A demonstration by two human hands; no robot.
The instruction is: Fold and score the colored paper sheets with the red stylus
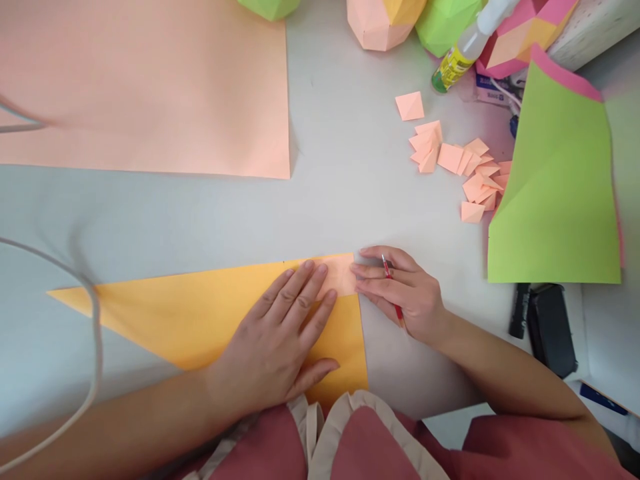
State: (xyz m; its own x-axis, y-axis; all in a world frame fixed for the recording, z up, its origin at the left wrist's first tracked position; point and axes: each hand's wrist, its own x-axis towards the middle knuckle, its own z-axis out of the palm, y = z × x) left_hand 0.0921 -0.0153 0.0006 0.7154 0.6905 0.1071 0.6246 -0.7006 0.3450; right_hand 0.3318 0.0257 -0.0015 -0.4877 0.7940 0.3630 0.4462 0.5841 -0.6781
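A yellow-orange sheet of paper (200,300) with a long slanted lower edge lies on the table in front of me. Along its upper right corner rests a small peach paper piece (343,272). My left hand (285,333) lies flat with fingers spread, its fingertips on the peach piece and the palm over the yellow-orange sheet. At the corner's right edge, my right hand (400,290) touches the peach piece with its fingertips. A thin red pen (399,313) is tucked among those fingers, its metal tip pointing away from me.
A large peach sheet (150,87) covers the back left. Small peach paper pieces (480,180) lie scattered at the right, beside a green sheet (560,187). Behind are a glue bottle (453,67) and faceted paper shapes (385,23). A white cable (96,333) loops at left; a black case (553,330) sits right.
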